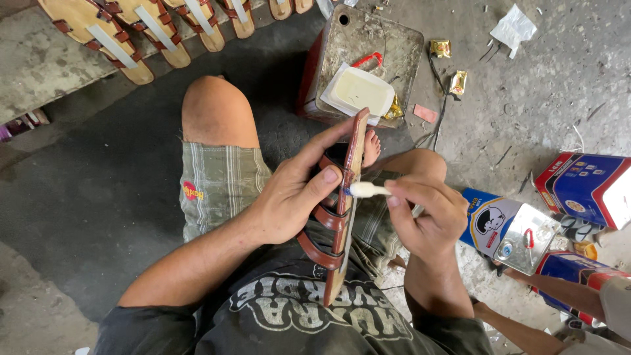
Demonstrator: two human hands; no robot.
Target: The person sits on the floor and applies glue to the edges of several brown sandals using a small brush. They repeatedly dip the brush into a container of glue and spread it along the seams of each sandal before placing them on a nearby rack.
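We are seated on the floor with a brown strapped sandal (343, 210) held on edge over our lap, its toe end pointing away toward our knees. Our left hand (289, 197) wraps around it, fingers curled through the straps and the thumb pressed on the sole's edge, so the sandal is firmly gripped. Our right hand (427, 213) pinches a small white-tipped applicator (367, 190) between thumb and fingertips, its tip touching the sandal's edge just beside the left thumb. We judge the step in hand to be spreading glue along the sole's side. The next move would seem to call for a steady stroke along that edge, with the left hand turning the sandal as needed. A white tray of pale glue (358, 92) sits on a square metal tin (394, 46) beyond our knees, within reach for reloading. More sandals (131, 33) lie in a row on a ledge to the upper left, and blue tins (585, 190) stand at our right.
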